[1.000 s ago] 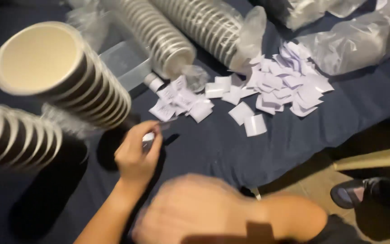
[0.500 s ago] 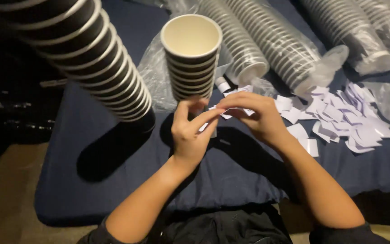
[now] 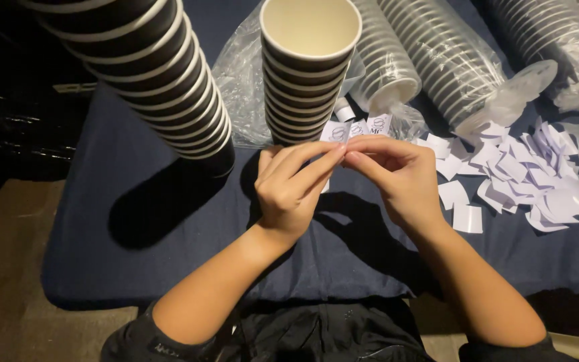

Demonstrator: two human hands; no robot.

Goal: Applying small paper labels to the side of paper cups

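Hands meet at centre frame over the dark blue table [image 3: 169,268]. My left hand [image 3: 293,191] and right hand [image 3: 397,177] are both pinching one small white paper slip [image 3: 353,131]; fingertips of the two hands touch at the middle, thumbs and forefingers pressed together on the slip's lower edge. Slip stands up above the fingers, printed side toward me, held just in front of the base of an upright stack of dark paper cups [image 3: 309,67] with white rims. Top cup is open, cream inside. I can't tell whether the slip touches the stack or sits just clear of it. Taller cup stack [image 3: 162,87] leans in from far left, its shadow falling on the cloth near it. Far right: several sleeves of cups [image 3: 450,60] lie on their sides in clear plastic wrap, mouths toward me. Loose pile of white slips [image 3: 524,177] is spread on the cloth to the right of my right hand, nearest pieces just beside the wrist. Clear plastic bag [image 3: 239,80] is crumpled between the two upright stacks.
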